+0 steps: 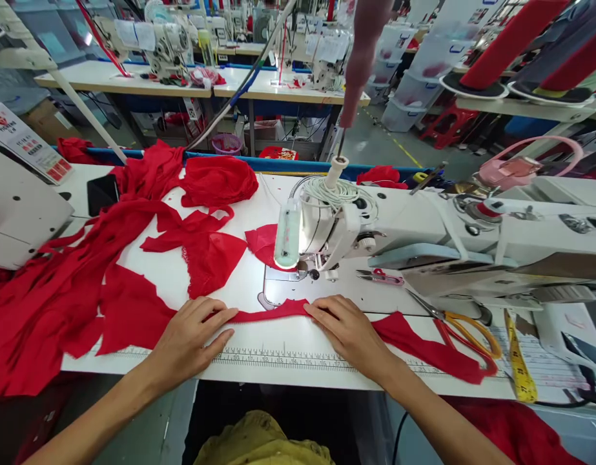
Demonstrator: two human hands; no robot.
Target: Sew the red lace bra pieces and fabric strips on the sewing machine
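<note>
A narrow edge of red fabric (271,314) is stretched between my two hands along the front of the sewing table. My left hand (195,332) pinches its left end, and a wider red piece (133,310) lies just beyond that hand. Closed on the strip's right end is my right hand (349,329); red fabric (428,349) extends past it to the right. Whether these pieces join under my hands is hidden. Behind the strip stands the sewing machine head (321,226), with a small red piece (263,244) lying beside its presser foot.
Red fabric heaps (60,284) cover the left side. Thread snips (381,278), orange-handled scissors (465,329) and a yellow tape measure (519,361) lie to the right. A printed ruler (283,358) runs along the front edge. Red thread cones (513,45) stand at upper right.
</note>
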